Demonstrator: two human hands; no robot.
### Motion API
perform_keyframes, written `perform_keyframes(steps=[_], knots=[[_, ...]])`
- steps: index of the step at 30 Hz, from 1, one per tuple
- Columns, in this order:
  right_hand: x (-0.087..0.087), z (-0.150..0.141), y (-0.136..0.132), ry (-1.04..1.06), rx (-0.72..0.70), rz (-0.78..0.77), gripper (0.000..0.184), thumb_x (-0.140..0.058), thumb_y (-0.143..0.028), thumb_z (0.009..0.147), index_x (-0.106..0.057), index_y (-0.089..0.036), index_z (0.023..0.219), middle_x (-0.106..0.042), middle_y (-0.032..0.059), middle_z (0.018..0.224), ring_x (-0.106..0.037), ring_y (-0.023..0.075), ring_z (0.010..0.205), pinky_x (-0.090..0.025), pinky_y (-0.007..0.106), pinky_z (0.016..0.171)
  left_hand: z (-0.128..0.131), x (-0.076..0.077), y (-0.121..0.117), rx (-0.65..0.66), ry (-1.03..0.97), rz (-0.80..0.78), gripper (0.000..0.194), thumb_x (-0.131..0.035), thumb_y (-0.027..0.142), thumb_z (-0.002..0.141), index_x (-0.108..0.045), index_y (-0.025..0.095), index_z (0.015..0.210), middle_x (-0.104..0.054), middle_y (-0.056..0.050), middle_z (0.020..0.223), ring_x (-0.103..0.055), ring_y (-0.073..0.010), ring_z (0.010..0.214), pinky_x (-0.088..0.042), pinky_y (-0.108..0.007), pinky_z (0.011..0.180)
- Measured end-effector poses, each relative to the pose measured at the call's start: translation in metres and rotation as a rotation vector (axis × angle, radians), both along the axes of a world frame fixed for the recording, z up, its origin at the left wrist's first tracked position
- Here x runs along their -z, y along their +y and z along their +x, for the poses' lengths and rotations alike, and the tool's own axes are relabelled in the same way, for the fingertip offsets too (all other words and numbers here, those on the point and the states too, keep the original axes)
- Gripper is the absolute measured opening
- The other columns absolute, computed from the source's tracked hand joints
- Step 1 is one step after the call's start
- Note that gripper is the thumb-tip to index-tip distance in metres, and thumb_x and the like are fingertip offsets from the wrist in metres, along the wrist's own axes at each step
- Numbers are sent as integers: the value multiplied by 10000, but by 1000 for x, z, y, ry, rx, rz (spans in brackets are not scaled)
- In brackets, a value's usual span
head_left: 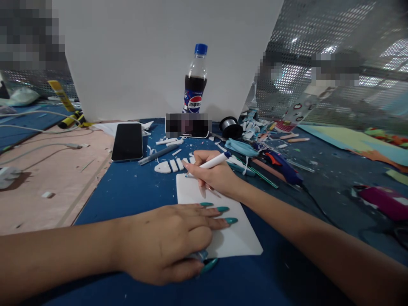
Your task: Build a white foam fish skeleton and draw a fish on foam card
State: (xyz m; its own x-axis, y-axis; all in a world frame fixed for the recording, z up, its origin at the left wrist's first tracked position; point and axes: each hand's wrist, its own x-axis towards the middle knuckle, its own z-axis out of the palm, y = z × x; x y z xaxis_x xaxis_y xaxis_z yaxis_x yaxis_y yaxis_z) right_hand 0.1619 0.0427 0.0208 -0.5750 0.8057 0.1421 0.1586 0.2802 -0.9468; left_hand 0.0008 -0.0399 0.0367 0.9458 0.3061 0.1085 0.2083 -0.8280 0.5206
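A white sheet of paper [236, 238] lies on the blue tabletop. Three fingers of my left hand [172, 238] stretch flat across its left side, while the index finger curls toward the thumb. Between those two shows a small bluish see-through piece [200, 255], mostly hidden and too unclear to name. My right hand [219, 176] is closed around a white pen [212, 162] with a dark blue end, its tip low over the sheet's top left corner. Just beyond, white fish-shaped pieces [163, 167] lie in a row, partly covered by my right hand.
Behind stand a phone [127, 142], another phone [188, 129], a cola bottle [195, 89] and a wire spool [230, 127]. White scraps [253, 125], a blue corded tool [283, 168] and a magenta object [385, 202] are at right. White cables [35, 112] cross the left.
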Motion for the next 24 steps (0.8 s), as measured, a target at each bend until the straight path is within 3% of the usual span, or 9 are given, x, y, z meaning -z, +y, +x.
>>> perform_keyframes(steps=[8, 24], knots=[[-1, -2, -2, -15, -1, -18, 397, -638, -291, 806, -340, -208, 557, -456, -83, 334, -364, 42, 229, -217, 136, 227, -1, 1, 0, -4, -29, -14, 158, -492, 217, 870, -555, 122, 979, -433, -196, 1408, -365, -280, 1344, -324, -435, 1123], [-7, -2, -6, -19, -62, -64, 408, -641, -294, 816, -344, -202, 552, -386, -109, 355, -383, 33, 260, -289, 139, 277, -1, 0, -1, -9, 33, 21, 170, -494, 220, 872, -551, 110, 988, -419, -166, 1430, -346, -256, 1358, -284, -384, 1150]])
